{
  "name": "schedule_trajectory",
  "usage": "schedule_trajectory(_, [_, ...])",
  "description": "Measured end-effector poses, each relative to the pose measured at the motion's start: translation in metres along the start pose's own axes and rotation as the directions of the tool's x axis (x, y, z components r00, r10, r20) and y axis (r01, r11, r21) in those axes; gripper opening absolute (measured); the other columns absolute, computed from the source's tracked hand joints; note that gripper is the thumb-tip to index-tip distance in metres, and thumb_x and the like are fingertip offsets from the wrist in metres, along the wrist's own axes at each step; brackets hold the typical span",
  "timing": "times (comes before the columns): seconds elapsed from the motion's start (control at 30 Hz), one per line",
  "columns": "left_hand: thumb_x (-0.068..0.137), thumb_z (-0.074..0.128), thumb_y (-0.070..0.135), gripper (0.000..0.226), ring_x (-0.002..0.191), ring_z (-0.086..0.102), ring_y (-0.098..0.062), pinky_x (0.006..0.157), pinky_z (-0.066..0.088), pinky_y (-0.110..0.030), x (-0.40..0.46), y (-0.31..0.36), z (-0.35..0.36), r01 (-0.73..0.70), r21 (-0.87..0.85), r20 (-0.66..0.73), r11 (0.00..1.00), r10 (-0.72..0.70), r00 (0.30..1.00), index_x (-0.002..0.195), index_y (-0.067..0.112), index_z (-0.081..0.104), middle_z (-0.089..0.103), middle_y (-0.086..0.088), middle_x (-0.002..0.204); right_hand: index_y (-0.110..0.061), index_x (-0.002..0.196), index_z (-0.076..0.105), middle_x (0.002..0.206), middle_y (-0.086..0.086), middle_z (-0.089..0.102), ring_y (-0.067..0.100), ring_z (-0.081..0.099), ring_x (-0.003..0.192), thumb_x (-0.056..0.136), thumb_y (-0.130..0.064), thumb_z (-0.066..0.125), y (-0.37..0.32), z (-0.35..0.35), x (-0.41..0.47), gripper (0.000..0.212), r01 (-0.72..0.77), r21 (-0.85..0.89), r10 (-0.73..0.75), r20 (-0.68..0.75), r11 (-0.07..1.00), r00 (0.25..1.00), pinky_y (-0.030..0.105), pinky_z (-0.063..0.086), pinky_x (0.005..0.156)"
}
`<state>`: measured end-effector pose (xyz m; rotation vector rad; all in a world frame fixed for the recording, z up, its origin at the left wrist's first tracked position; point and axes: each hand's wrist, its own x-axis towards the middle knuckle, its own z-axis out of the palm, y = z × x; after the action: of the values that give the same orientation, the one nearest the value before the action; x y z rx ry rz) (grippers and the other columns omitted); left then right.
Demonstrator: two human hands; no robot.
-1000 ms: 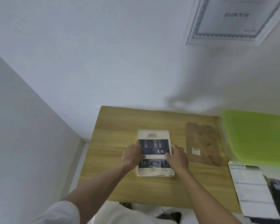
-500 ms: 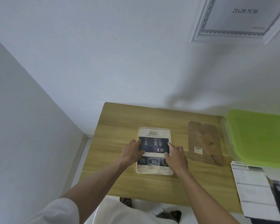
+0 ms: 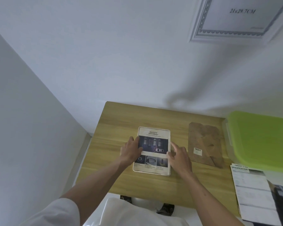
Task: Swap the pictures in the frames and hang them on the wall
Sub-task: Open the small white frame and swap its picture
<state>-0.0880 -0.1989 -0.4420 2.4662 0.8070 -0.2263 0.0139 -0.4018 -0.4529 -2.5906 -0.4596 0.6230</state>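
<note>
A white frame (image 3: 153, 130) lies flat on the wooden table (image 3: 114, 121), with a "SAFETY" car picture (image 3: 153, 144) lying in it. My left hand (image 3: 131, 150) rests on the picture's left edge, fingers flat. My right hand (image 3: 180, 154) hovers at the frame's right edge with loose, spread fingers, holding nothing. A brown backing board (image 3: 204, 144) lies to the right of the frame. A "SPECIFICATION" sheet (image 3: 252, 190) hangs over the table's right front corner. A second white frame (image 3: 237, 18) marked "21x29.7CM" hangs on the wall at the top right.
A green-lidded plastic box (image 3: 261, 139) stands at the table's right end, behind the specification sheet. White walls meet in a corner to the left of the table. My shoes (image 3: 167, 209) show under the table's front edge.
My right hand has lifted off the picture and moved slightly right, fingers spread. The left hand stays on the left edge. The view has tilted a little.
</note>
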Motion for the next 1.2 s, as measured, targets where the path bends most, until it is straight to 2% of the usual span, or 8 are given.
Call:
schedule_trajectory(0.17, [0.095, 0.054, 0.032, 0.039, 0.097, 0.057, -0.021, 0.078, 0.055, -0.038, -0.001, 0.040, 0.010, -0.036, -0.011, -0.128, 0.999, 0.034, 0.991, 0.130, 0.015, 0.049, 0.052, -0.006, 0.115, -0.027, 0.147, 0.040, 0.139, 0.008, 0.047, 0.023, 0.057, 0.117, 0.097, -0.040, 0.051, 0.036, -0.030, 0.007, 0.053, -0.072, 0.041, 0.076, -0.120, 0.997, 0.990, 0.037, 0.049, 0.089])
schedule_trajectory(0.43, [0.095, 0.052, 0.032, 0.051, 0.114, 0.055, -0.032, 0.087, 0.049, -0.042, 0.010, 0.165, 0.065, -0.177, -0.052, 0.088, 0.983, 0.181, 0.980, 0.142, 0.017, 0.041, 0.046, -0.008, 0.132, -0.016, 0.149, 0.036, 0.145, 0.018, 0.040, 0.034, 0.041, 0.133, 0.094, -0.035, 0.056, 0.106, -0.085, 0.024, 0.062, -0.244, -0.101, 0.223, -0.189, 0.964, 0.956, 0.042, 0.038, 0.107])
schedule_trajectory(0.7, [0.087, 0.057, 0.018, 0.048, 0.117, 0.053, -0.035, 0.096, 0.047, -0.042, 0.026, 0.235, 0.103, 0.128, -0.238, 0.154, 0.963, -0.093, 0.984, 0.133, 0.007, 0.049, 0.048, -0.013, 0.130, -0.021, 0.151, 0.030, 0.146, 0.014, 0.037, 0.034, 0.036, 0.134, 0.090, -0.030, 0.060, 0.142, -0.094, 0.027, 0.068, -0.286, 0.031, 0.287, -0.061, 0.958, 0.956, 0.045, 0.040, 0.107])
schedule_trajectory(0.83, [0.082, 0.063, 0.011, 0.047, 0.112, 0.058, -0.031, 0.091, 0.052, -0.039, 0.030, 0.238, 0.102, 0.310, -0.457, 0.186, 0.833, -0.251, 0.950, 0.128, 0.005, 0.054, 0.058, -0.012, 0.124, -0.023, 0.148, 0.037, 0.140, 0.015, 0.043, 0.035, 0.042, 0.130, 0.089, -0.027, 0.058, 0.147, -0.100, 0.033, 0.063, -0.335, 0.192, 0.350, -0.046, 0.922, 0.936, 0.043, 0.043, 0.101])
schedule_trajectory(0.93, [0.076, 0.069, 0.007, 0.043, 0.105, 0.063, -0.032, 0.088, 0.055, -0.041, 0.036, 0.228, 0.094, 0.418, -0.515, 0.265, 0.749, -0.324, 0.908, 0.118, 0.001, 0.062, 0.065, -0.015, 0.114, -0.016, 0.130, 0.054, 0.118, 0.012, 0.064, 0.033, 0.059, 0.106, 0.087, -0.024, 0.058, 0.147, -0.108, 0.038, 0.044, -0.347, 0.403, 0.403, -0.060, 0.847, 0.913, 0.043, 0.051, 0.090])
schedule_trajectory(1.0, [0.076, 0.062, 0.004, 0.031, 0.100, 0.067, -0.032, 0.085, 0.057, -0.042, 0.038, 0.219, 0.089, 0.394, -0.504, 0.240, 0.768, -0.314, 0.919, 0.106, 0.004, 0.071, 0.071, -0.014, 0.105, -0.016, 0.132, 0.054, 0.118, 0.007, 0.065, 0.027, 0.058, 0.100, 0.085, -0.021, 0.063, 0.145, -0.110, 0.039, 0.048, -0.387, 0.540, 0.456, 0.007, 0.747, 0.890, 0.039, 0.049, 0.089])
schedule_trajectory(1.07, [0.081, 0.054, 0.004, 0.033, 0.100, 0.067, -0.029, 0.085, 0.058, -0.040, 0.036, 0.213, 0.080, 0.360, -0.500, 0.199, 0.788, -0.300, 0.933, 0.108, 0.009, 0.072, 0.072, -0.011, 0.104, -0.016, 0.138, 0.051, 0.120, 0.005, 0.062, 0.024, 0.055, 0.101, 0.082, -0.020, 0.068, 0.142, -0.110, 0.037, 0.058, -0.426, 0.609, 0.485, 0.077, 0.669, 0.871, 0.039, 0.046, 0.091])
schedule_trajectory(1.2, [0.082, 0.058, 0.006, 0.032, 0.096, 0.068, -0.025, 0.083, 0.058, -0.038, 0.032, 0.188, 0.059, 0.286, -0.507, 0.112, 0.813, -0.267, 0.957, 0.111, 0.011, 0.073, 0.073, -0.008, 0.103, -0.013, 0.139, 0.053, 0.133, 0.006, 0.061, 0.026, 0.058, 0.113, 0.079, -0.014, 0.075, 0.120, -0.103, 0.034, 0.064, -0.374, 0.679, 0.425, 0.101, 0.632, 0.900, 0.033, 0.043, 0.089])
